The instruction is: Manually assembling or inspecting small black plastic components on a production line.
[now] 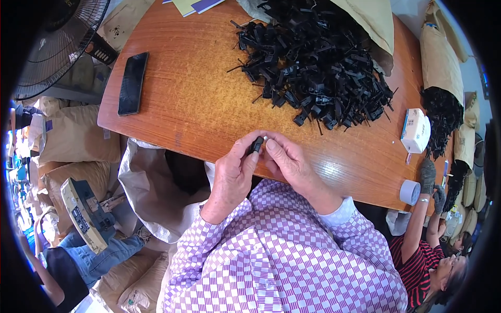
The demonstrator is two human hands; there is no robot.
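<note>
Just over the near edge of the wooden table [198, 104], my two hands meet. Thumb and fingers of my left hand [229, 175] pinch a small black plastic part [255, 145]. Close beside it, my right hand [292, 164] is closed, thumb against the fingers. A tiny white spot [265, 138] shows at its fingertips, too small to name. Beyond my hands lies a large heap of similar black plastic parts [323, 68], spilling from a brown paper sack [373, 26].
A black phone [133, 83] lies at the table's left. Toward the right stand a tissue pack [416, 131] and a grey tape roll [409, 192]. A co-worker's gloved hand [428, 176] is at the right edge. An open white sack [143, 182] hangs below the table; a fan [57, 47] stands far left.
</note>
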